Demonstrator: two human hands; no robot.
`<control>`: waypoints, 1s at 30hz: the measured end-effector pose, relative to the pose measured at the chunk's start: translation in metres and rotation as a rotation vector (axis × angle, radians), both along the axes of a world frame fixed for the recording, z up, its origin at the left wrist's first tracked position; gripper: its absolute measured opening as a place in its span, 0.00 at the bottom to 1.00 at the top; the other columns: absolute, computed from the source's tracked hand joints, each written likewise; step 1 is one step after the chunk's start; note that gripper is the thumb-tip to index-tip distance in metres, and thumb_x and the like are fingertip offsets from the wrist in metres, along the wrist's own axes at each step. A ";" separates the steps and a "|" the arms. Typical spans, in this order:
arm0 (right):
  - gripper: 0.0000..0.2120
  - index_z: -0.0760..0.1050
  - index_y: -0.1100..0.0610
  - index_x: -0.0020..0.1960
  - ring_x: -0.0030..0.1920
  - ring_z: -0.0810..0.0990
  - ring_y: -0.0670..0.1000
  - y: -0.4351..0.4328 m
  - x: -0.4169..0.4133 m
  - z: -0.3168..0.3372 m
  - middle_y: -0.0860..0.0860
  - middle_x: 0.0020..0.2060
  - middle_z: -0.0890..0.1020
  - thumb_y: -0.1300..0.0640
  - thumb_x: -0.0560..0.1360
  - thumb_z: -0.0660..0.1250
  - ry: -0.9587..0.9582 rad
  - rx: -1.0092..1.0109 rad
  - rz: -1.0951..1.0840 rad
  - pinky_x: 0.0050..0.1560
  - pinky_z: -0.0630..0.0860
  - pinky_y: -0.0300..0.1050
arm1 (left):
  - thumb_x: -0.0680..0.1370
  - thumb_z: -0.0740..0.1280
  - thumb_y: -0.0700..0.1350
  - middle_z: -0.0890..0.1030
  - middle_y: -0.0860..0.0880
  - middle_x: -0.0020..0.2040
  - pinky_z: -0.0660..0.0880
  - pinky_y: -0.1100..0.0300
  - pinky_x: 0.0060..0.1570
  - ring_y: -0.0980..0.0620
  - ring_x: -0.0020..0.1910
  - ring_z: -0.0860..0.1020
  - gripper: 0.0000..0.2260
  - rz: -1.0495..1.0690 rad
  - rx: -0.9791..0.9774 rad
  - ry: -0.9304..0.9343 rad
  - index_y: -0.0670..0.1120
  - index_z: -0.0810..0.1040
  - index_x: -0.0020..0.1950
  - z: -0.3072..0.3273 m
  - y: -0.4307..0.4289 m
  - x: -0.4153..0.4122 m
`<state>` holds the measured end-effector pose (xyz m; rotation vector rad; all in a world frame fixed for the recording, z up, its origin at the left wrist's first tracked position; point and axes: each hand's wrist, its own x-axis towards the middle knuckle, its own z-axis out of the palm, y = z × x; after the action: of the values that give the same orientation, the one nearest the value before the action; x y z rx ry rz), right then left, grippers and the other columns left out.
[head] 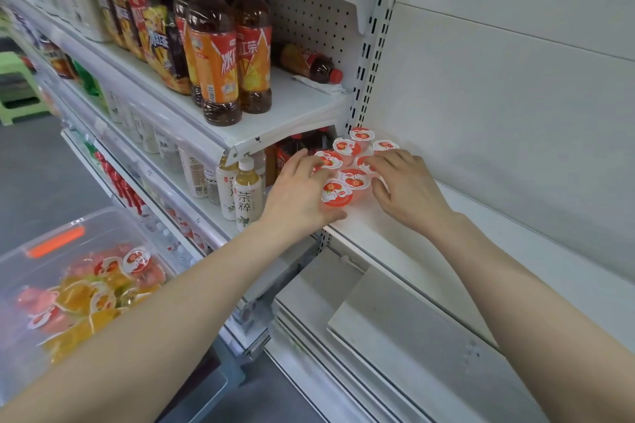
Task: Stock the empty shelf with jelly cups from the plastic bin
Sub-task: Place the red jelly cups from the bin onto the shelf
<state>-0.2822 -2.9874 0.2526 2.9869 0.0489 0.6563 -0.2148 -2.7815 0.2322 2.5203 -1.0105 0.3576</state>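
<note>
Loose fingers: L hand [302,192] & R hand [407,191] nudge few cups [354,179] on shelf [481,251]; bin [51,240] holds plenty, most left.

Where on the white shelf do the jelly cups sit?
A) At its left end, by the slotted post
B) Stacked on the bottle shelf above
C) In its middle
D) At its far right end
A: the jelly cups cluster at the left end of the shelf, between the left hand and right hand.
</note>
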 end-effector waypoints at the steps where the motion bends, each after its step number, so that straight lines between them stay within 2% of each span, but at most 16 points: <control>1: 0.19 0.77 0.56 0.62 0.60 0.75 0.58 0.002 -0.001 0.002 0.53 0.57 0.80 0.56 0.74 0.57 -0.005 -0.004 -0.002 0.54 0.71 0.53 | 0.68 0.70 0.66 0.69 0.48 0.71 0.55 0.51 0.74 0.45 0.75 0.57 0.35 -0.009 -0.011 -0.006 0.50 0.73 0.70 0.003 0.002 -0.001; 6: 0.23 0.75 0.57 0.65 0.60 0.76 0.60 0.019 -0.006 0.016 0.54 0.59 0.80 0.51 0.76 0.54 -0.022 -0.026 -0.006 0.56 0.71 0.55 | 0.74 0.66 0.61 0.73 0.48 0.65 0.61 0.52 0.71 0.46 0.70 0.66 0.27 -0.052 -0.041 -0.119 0.45 0.75 0.67 0.019 0.021 -0.002; 10: 0.22 0.73 0.57 0.68 0.63 0.74 0.59 0.042 -0.009 0.024 0.55 0.62 0.79 0.50 0.78 0.57 -0.025 -0.024 -0.030 0.61 0.69 0.55 | 0.77 0.64 0.58 0.75 0.46 0.64 0.65 0.53 0.67 0.47 0.66 0.69 0.24 -0.082 -0.021 -0.200 0.44 0.76 0.66 0.027 0.054 0.005; 19: 0.21 0.74 0.58 0.66 0.61 0.74 0.58 0.134 -0.005 0.018 0.54 0.60 0.79 0.48 0.79 0.57 -0.071 -0.072 0.033 0.60 0.68 0.55 | 0.77 0.65 0.56 0.75 0.44 0.63 0.66 0.49 0.69 0.43 0.68 0.69 0.23 -0.038 0.048 -0.250 0.43 0.76 0.66 0.019 0.168 0.022; 21: 0.22 0.74 0.58 0.67 0.62 0.74 0.58 0.162 -0.003 0.011 0.54 0.60 0.78 0.48 0.79 0.56 -0.063 -0.072 0.058 0.60 0.68 0.54 | 0.77 0.64 0.57 0.75 0.44 0.63 0.65 0.49 0.69 0.43 0.68 0.68 0.23 -0.017 0.078 -0.240 0.43 0.76 0.66 0.012 0.199 0.024; 24: 0.23 0.72 0.58 0.68 0.63 0.73 0.58 0.206 0.001 -0.008 0.55 0.62 0.77 0.47 0.79 0.54 -0.032 -0.040 0.105 0.60 0.69 0.55 | 0.75 0.69 0.52 0.77 0.41 0.60 0.69 0.47 0.66 0.40 0.64 0.72 0.20 0.021 0.075 -0.224 0.41 0.77 0.63 -0.008 0.253 0.026; 27: 0.22 0.73 0.59 0.67 0.62 0.74 0.58 0.251 0.004 -0.039 0.55 0.61 0.78 0.49 0.79 0.58 -0.041 -0.012 0.179 0.59 0.70 0.55 | 0.75 0.68 0.49 0.79 0.41 0.56 0.70 0.48 0.62 0.39 0.59 0.74 0.18 0.088 0.085 -0.171 0.41 0.79 0.61 -0.041 0.308 0.028; 30: 0.19 0.74 0.59 0.65 0.58 0.76 0.59 0.293 0.005 -0.078 0.55 0.58 0.78 0.51 0.77 0.62 -0.022 0.036 0.280 0.55 0.71 0.54 | 0.76 0.70 0.49 0.79 0.42 0.58 0.69 0.48 0.62 0.39 0.61 0.74 0.18 0.188 0.103 -0.012 0.42 0.78 0.63 -0.080 0.356 0.020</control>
<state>-0.2774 -2.6943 0.1742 3.0346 0.4657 0.7218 -0.1944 -2.4252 0.1522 2.7177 -0.8169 0.3839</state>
